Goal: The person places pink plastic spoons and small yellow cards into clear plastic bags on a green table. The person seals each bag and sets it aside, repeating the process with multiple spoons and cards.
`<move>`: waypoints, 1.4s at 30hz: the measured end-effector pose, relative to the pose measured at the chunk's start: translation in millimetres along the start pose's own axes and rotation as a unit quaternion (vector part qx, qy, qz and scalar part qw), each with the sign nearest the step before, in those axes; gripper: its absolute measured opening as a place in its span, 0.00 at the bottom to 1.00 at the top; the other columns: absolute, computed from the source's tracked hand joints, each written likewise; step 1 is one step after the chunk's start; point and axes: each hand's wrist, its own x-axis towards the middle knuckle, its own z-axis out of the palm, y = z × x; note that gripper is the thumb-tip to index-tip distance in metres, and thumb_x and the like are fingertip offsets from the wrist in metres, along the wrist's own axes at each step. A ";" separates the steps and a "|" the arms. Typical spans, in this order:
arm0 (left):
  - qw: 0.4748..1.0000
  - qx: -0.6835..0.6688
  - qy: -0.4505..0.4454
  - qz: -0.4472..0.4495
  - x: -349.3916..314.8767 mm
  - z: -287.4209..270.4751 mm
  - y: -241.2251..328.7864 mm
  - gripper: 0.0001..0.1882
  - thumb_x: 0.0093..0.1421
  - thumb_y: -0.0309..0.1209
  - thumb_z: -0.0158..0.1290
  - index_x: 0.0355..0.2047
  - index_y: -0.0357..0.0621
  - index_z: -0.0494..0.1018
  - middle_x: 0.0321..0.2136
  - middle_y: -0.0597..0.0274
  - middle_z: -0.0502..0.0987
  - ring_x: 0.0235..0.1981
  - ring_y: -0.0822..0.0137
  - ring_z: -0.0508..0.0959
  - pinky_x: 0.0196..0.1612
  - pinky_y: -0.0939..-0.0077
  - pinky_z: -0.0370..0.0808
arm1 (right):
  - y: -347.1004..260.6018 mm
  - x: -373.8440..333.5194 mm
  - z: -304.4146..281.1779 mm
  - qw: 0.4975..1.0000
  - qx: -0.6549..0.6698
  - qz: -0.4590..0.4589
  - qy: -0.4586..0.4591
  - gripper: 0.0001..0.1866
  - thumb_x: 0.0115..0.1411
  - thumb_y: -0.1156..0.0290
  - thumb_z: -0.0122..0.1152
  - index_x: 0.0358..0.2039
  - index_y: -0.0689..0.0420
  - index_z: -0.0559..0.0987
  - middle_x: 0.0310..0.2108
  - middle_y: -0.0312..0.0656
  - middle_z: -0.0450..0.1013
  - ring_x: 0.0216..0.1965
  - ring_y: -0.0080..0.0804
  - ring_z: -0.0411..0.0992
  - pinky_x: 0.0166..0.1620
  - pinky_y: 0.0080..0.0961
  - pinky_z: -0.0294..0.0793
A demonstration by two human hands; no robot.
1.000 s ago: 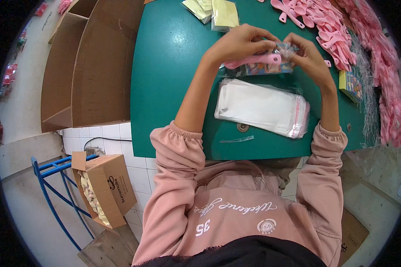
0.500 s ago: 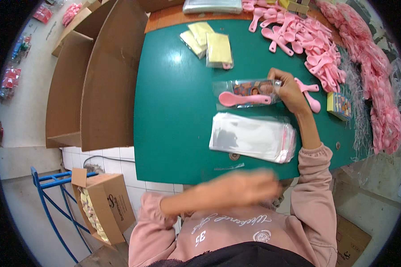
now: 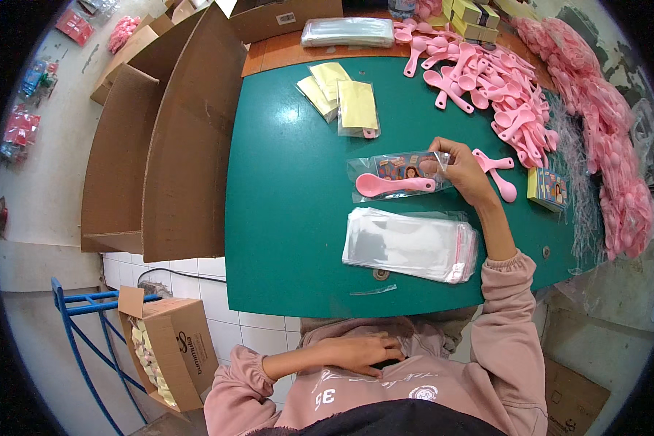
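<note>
Centre of frame: clear packet (image 3: 394, 176) with pink spoon (image 3: 407, 186) and printed card (image 3: 391, 167). Right hand (image 3: 461, 171) pinches its right end, fingers masking that corner. Lower centre: left hand (image 3: 362, 353) lies against sweatshirt (image 3: 414, 367); palm side hidden, cannot tell if gripping anything. Clear container (image 3: 402, 8) cut off at top edge.

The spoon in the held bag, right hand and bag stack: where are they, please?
Spoon (image 3: 397, 187): head view, its handle.
Right hand (image 3: 462, 169): head view, its middle.
Bag stack (image 3: 407, 245): head view, its top.
</note>
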 end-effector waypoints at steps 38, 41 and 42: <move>0.743 -0.381 0.549 -0.028 28.9 -222.0 -57.5 0.13 0.56 0.30 0.51 0.41 0.41 0.64 0.34 0.61 0.74 0.35 0.73 0.74 0.37 0.81 0.73 | -25.5 -16.4 -7.5 0.996 0.076 -0.046 -0.022 0.09 0.50 0.75 0.59 0.32 0.62 0.72 0.26 0.32 0.68 0.27 0.15 0.65 0.30 0.15 0.67; 0.749 -0.390 0.536 -0.027 32.5 -220.7 -54.9 0.15 0.57 0.30 0.50 0.43 0.41 0.63 0.34 0.61 0.75 0.35 0.74 0.75 0.37 0.81 0.73 | -16.2 -11.7 -5.9 1.000 0.005 -0.004 -0.022 0.16 0.51 0.75 0.58 0.41 0.65 0.71 0.33 0.37 0.70 0.30 0.20 0.68 0.33 0.20 0.73; 0.758 -0.395 0.518 -0.026 32.5 -220.4 -55.2 0.16 0.57 0.30 0.50 0.45 0.40 0.63 0.34 0.61 0.75 0.35 0.74 0.75 0.37 0.80 0.74 | -18.4 -11.7 -3.6 1.000 0.004 -0.004 -0.023 0.16 0.51 0.75 0.58 0.41 0.65 0.71 0.33 0.37 0.70 0.30 0.20 0.68 0.33 0.20 0.73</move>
